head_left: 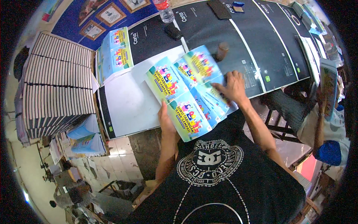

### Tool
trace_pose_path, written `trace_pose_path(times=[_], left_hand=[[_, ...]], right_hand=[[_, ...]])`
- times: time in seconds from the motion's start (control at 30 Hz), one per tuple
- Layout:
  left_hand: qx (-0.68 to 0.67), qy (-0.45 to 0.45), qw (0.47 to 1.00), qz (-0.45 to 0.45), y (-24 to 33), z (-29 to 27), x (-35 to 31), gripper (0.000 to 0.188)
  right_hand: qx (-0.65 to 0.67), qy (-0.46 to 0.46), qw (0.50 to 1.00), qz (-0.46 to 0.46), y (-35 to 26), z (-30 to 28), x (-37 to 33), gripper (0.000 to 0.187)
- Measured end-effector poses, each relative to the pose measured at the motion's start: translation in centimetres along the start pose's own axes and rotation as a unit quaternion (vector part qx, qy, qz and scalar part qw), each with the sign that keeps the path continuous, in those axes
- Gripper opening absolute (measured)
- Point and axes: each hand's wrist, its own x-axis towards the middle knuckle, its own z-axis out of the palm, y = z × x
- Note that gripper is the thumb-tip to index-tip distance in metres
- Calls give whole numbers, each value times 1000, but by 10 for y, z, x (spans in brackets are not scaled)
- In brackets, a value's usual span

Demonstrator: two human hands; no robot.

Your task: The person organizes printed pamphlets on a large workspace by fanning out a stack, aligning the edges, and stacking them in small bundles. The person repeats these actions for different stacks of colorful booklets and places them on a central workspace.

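Note:
My left hand (pixel 167 118) grips the left edge of a printed cover sheet (pixel 188 115), its thumb on top and its other fingers hidden underneath. This sheet is blue and green, with the same cartoon design and yellow lettering twice. More such sheets (pixel 210 104) lie fanned out under and to the right of it. At their right edge my right hand (pixel 234 87) has its thumb over a blurred upper sheet (pixel 202 64) and its fingers curled at that sheet's side. All these sheets are close to my body, over the near edge of the table.
Tall stacks of bound books (pixel 57 82) stand at the left. A cover pile (pixel 115 52) lies beside a white board (pixel 125 104) on the black-topped table (pixel 209 28). A bottle (pixel 164 10), dark block (pixel 219 9) and brown object (pixel 222 50) stand farther back. Another person (pixel 324 127) is at right.

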Motion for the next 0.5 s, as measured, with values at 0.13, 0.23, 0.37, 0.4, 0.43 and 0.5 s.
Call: trace_pose_path(times=[0.13, 0.23, 0.37, 0.4, 0.43, 0.5], left_hand=[[-41, -8, 999, -1, 4, -24, -3, 54], [-56, 0, 998, 5, 9, -21, -11, 54], [-74, -6, 997, 9, 8, -37, -9, 55], [-72, -10, 997, 6, 7, -43, -9, 55], [-72, -14, 997, 4, 7, -48, -10, 55], [-58, -35, 998, -17, 9, -55, -14, 55]], right_hand=[[147, -37, 988, -4, -6, -13, 2, 51], [154, -3, 986, -61, -32, -70, -3, 47], [500, 41, 862, -72, -86, -126, -5, 59], [549, 5, 833, -75, -95, -127, -5, 58], [562, -24, 822, -91, -101, -120, -3, 56], [396, -14, 903, -168, -93, -61, 8, 60]])
